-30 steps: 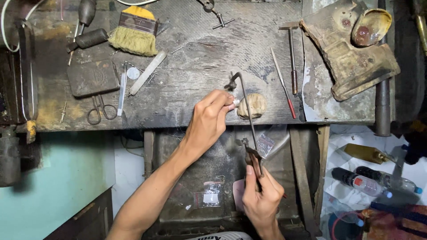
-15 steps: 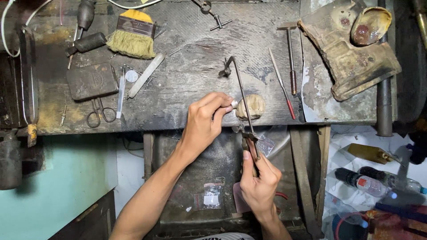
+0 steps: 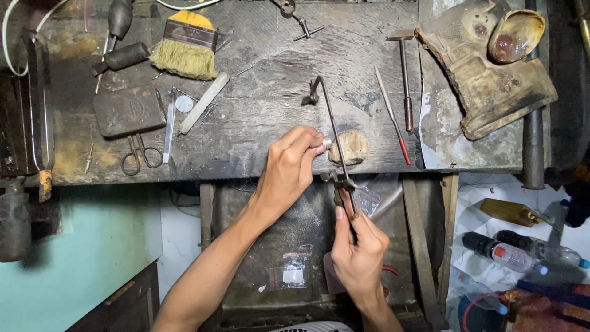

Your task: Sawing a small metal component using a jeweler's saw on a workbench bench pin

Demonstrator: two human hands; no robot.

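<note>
Fingers of the left hand are pinching a small silvery metal piece against the round wooden peg at the front edge of the dark scarred wooden worktop, while the right hand is gripping, fully closed, the handle of a thin dark metal-framed saw standing just beside that peg.

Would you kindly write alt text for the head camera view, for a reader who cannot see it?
Seen from above, a right hand grips a thin metal saw frame by its handle, while the left hand pinches a small pale piece against a wooden peg on a worn workbench. A brush, scissors and a hammer lie there.
</note>
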